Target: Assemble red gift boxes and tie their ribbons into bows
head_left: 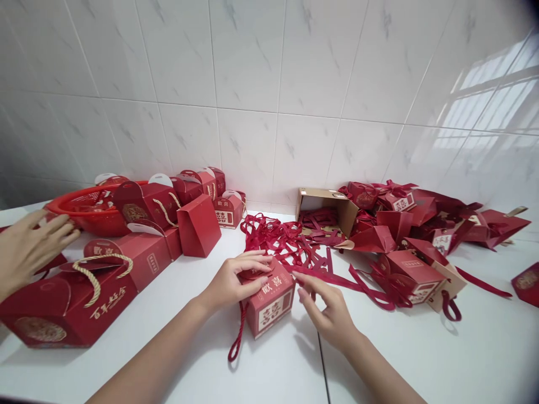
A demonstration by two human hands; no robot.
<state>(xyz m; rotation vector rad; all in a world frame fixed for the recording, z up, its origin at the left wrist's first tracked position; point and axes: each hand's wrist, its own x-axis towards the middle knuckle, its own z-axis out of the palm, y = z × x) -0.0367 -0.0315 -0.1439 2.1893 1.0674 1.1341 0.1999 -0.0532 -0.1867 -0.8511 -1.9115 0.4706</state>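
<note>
A small red gift box (272,310) with gold characters and a cream double-happiness panel stands on the white table. My left hand (242,276) lies over its top, fingers across the lid and thumb on the upper front face. From the box's left side hangs a dark red cord loop (237,343). To the right of the box is my right hand (326,308), its thumb and index finger apart, fingertips close to the box's edge. A dark red ribbon (337,279) runs behind that hand; whether the fingers touch it I cannot tell.
Behind the box lies a ribbon heap (273,235) beside an open cardboard box (349,216). Red boxes with ribbons (410,269) pile up at right. Rope-handled boxes (147,258) line the left, near a red plastic basket (101,219) and another person's hand (37,241). A tiled wall (252,151) stands behind.
</note>
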